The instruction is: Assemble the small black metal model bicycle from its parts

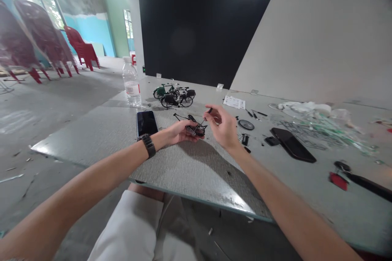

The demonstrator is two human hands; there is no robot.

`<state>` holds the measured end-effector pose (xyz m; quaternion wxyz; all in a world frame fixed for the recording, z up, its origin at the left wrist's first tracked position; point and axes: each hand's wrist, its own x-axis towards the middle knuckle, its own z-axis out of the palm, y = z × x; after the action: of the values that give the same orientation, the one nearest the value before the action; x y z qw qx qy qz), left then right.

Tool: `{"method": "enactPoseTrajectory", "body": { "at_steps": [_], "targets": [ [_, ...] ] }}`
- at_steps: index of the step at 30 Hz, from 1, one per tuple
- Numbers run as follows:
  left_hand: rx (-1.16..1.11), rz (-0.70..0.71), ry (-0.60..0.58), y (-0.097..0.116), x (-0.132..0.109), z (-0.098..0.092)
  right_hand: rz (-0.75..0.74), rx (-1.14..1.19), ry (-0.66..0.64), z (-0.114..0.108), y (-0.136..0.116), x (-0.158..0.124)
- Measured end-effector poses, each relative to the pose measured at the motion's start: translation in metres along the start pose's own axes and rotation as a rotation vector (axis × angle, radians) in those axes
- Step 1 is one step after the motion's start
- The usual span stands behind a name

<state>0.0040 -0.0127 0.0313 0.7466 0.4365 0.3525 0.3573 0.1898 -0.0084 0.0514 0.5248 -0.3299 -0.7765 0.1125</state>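
Observation:
Above the table's near part, my left hand [183, 131] is closed around a partly assembled model bicycle [196, 129]. The bike is dark, with one wheel seen and its bare frame pointing to the left. My right hand [223, 127] pinches a small screwdriver [210, 111] with a dark handle. Its thin shaft slants down to the model, but I cannot tell whether the tip touches a screw. A loose spoked wheel [246, 124] lies to the right of my right hand. Small black parts [245, 139] are scattered close by.
Finished model bicycles [177, 100] stand at the back beside a water bottle [132, 85]. A phone [147, 123] lies at left, another phone [293, 145] at right. Plastic bags [306, 110], a paper sheet [234, 102] and a red-tagged key fob [338, 180] are on the table [190, 171].

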Motion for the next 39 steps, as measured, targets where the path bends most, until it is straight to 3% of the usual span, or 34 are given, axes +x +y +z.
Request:
{"method": "enactPoseTrajectory", "body": {
  "at_steps": [7,21,25,29,31,35,39],
  "targets": [
    [-0.043,0.020,0.037,0.002,-0.005,0.007,0.027,0.054,-0.008,-0.002,-0.002,0.000],
    [-0.010,0.065,0.043,-0.001,-0.002,0.005,0.088,-0.103,0.003,-0.007,0.003,0.000],
    [0.150,0.253,0.148,-0.004,0.001,0.006,-0.004,-0.206,-0.116,-0.014,0.008,-0.001],
    [0.513,0.523,0.375,-0.002,-0.006,0.006,-0.167,-0.408,-0.223,-0.022,0.014,-0.005],
    [0.706,0.652,0.433,0.000,-0.012,0.004,-0.239,-0.484,-0.232,-0.024,0.014,-0.006],
    [0.849,0.807,0.435,0.000,-0.023,0.001,-0.338,-0.546,-0.217,-0.025,0.011,-0.007],
    [0.969,0.843,0.380,0.000,-0.029,-0.003,-0.387,-0.609,-0.158,-0.024,0.008,-0.011]
  ]
}}
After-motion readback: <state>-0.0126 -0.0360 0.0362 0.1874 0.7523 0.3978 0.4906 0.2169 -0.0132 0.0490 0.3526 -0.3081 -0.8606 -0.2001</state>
